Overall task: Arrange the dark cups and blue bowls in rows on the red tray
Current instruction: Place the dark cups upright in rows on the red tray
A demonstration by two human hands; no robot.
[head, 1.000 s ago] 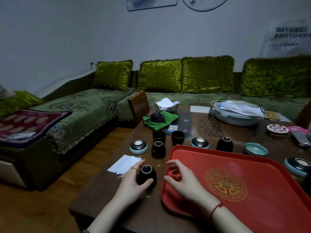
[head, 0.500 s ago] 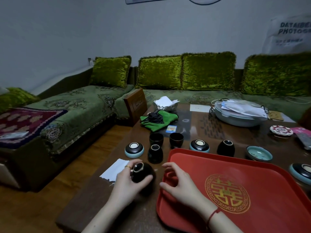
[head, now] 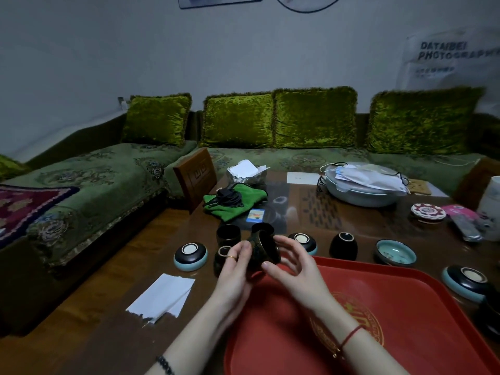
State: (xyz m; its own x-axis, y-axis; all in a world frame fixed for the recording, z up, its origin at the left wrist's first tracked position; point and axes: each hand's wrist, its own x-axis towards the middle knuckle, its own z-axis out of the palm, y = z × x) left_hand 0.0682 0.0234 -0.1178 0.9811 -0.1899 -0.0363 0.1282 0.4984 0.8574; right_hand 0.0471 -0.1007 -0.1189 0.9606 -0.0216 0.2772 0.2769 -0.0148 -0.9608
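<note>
Dim in here, a cold grey cast on the wall (head: 81,63). A pale ring of glare sits on the table (head: 281,200) toward its far edge. The raised cup (head: 263,249) is blurred, the bag (head: 446,58) at top right too; the sofa (head: 108,171) bows at the left.

Lit dimly, backed by a pale grey wall (head: 108,50), furnished with a green patterned corner sofa (head: 108,174), lined with four olive velvet cushions (head: 313,117), floored in brown wood (head: 151,239).
</note>
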